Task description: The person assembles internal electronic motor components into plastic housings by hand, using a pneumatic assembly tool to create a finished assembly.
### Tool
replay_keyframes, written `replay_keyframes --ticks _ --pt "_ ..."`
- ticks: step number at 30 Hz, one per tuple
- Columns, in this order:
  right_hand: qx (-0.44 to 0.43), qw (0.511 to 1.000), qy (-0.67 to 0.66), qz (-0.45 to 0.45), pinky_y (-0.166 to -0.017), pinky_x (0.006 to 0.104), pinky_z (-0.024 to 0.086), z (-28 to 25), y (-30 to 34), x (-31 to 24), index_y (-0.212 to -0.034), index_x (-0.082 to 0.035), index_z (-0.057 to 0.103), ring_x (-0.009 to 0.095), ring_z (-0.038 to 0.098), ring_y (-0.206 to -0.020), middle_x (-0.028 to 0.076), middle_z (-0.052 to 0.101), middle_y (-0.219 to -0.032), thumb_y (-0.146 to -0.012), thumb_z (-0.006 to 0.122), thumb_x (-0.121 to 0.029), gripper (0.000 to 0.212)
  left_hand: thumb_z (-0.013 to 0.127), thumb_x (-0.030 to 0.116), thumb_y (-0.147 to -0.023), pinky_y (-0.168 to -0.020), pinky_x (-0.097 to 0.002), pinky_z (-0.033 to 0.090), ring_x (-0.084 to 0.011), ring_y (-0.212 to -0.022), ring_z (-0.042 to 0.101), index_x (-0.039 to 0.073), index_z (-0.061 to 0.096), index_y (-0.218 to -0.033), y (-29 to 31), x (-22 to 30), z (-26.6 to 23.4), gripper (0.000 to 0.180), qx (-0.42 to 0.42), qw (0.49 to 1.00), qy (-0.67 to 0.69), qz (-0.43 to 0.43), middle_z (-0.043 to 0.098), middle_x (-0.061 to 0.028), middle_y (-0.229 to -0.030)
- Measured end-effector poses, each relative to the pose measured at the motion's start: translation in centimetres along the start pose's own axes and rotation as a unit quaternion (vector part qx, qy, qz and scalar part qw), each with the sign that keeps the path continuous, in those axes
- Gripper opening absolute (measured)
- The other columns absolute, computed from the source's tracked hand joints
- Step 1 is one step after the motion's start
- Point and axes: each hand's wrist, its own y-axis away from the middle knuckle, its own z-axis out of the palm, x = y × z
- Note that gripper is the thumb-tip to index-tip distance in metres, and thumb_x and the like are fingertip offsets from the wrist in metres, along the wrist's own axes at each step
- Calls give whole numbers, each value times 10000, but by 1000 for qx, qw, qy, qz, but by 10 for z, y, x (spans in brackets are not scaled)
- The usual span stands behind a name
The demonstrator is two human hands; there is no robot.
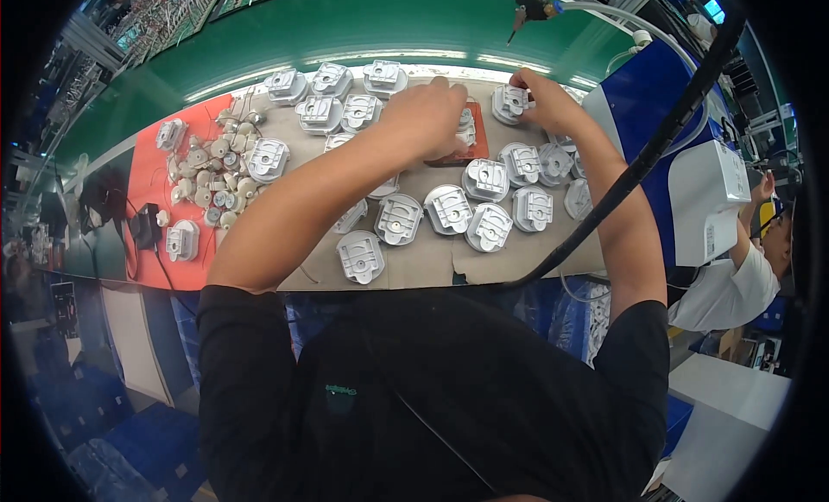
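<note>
My right hand [546, 103] grips the edge of a white round plastic housing [508, 103] at the far side of the work surface, with thumb and fingers about its right side. My left hand [425, 115] is curled at the left of a red fixture [446, 162], where a white plastic part [467, 126] sits. The back of the hand hides most of its fingers and whatever they hold. Several more white housings stand around both hands, such as one in front of the fixture [485, 181] and one behind my left forearm [360, 112].
A heap of small cream-white plastic parts [216, 169] lies on an orange-red mat [148, 195] at the left, beside a black power adapter [145, 225]. A thick black cable [639, 174] crosses in front of my right arm. A co-worker in a white shirt [730, 286] is at the right.
</note>
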Motion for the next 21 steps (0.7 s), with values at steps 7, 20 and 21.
replay_keyframes --ticks 7,20,21 --pt "32 999 -27 -22 -945 374 520 7 -4 16 -1215 -41 566 291 659 -1085 145 680 -1163 -703 847 -10 585 850 375 -737 -907 -445 564 -371 -1093 667 -33 649 -1128 -6 -1 17 600 12 999 -4 -29 624 -226 -1227" --pt "13 982 -124 -141 -976 346 526 2 30 -76 -1259 4 599 242 676 -1120 125 683 -1180 -797 784 -65 502 834 218 -725 -795 -341 563 -187 -930 652 -28 578 -1177 148 -55 -71 574 251 930 252 -95 650 -110 -1024" --pt "7 985 -112 -134 -996 352 515 10 29 -77 -1241 5 615 256 675 -1125 125 687 -1181 -777 763 -40 489 813 143 -749 -863 -338 551 -171 -994 638 -27 557 -1207 177 -63 -74 552 249 914 300 -109 633 -98 -1071"
